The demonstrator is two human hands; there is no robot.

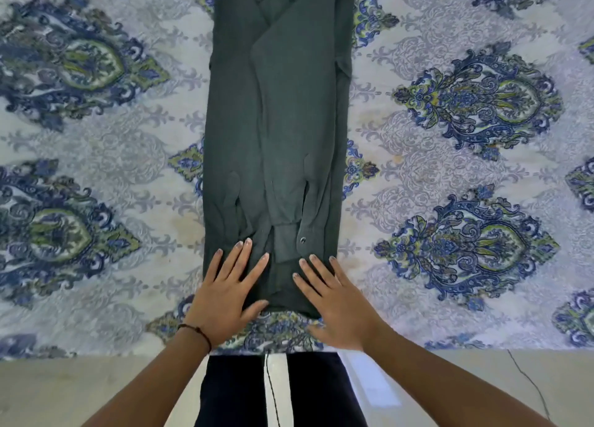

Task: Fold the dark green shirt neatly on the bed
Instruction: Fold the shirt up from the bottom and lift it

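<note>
Two hands are lying flat on the near end of the dark green shirt [276, 121], at bottom centre of the frame. The L hand [225, 294] is pressing on the shirt's lower left corner w/ fingers straight & spread, gripping nothing. The R hand [340, 304] is pressing on the lower right corner the same way, fingers straight, its thumb resting on the bed cover [450, 169] just below the shirt's edge. The rest of the shirt is stretching away above both hands.

Counting: 1 shirt, 2 hands, 1 small button [302, 240] showing just above the R hand's fingertips, 1 thin dark band [199, 331] going round the L wrist.

The shirt is lying as a long thin strip w/ its sides folded in, in the middle of the frame on the blue & white patterned cover. Its long side is running straight up from bottom centre to top centre, where the frame's top edge is cutting it off. Its short end is sitting under the hands.
</note>
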